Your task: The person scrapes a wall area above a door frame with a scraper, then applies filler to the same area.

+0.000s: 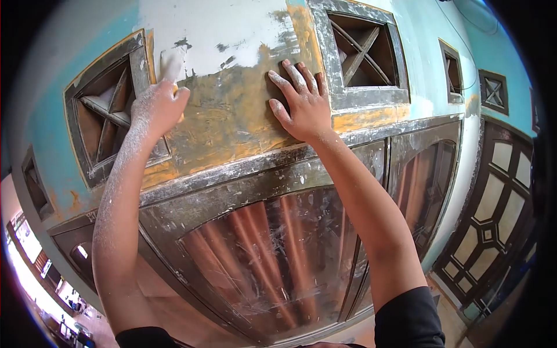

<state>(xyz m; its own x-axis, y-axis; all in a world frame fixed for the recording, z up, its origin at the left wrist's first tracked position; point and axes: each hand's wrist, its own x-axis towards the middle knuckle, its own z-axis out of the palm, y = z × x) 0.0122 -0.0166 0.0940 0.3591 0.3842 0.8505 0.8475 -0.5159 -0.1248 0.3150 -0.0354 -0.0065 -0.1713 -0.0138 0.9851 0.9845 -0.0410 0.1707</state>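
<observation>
My left hand (155, 111), dusted white, is closed around a scraper (172, 68) whose blade points up against the wall. The blade is blurred, and only bits of a yellow-orange handle show beside my fingers. My right hand (301, 105) lies with fingers spread on the wall, close to the right vent's frame, its fingertips powdered white. Between my hands is a stripped patch (232, 110) of mottled grey and ochre. Above it the wall is coated white (209, 23), with dark bare spots along the ragged lower edge.
A wooden vent frame with crossed bars (78, 100) is left of my left hand; another vent frame (371, 95) is at right. Below runs a paint-spattered wooden beam (232, 169) over glass panes (272, 255) with reddish-brown drapes behind. A panelled door (487, 214) stands far right.
</observation>
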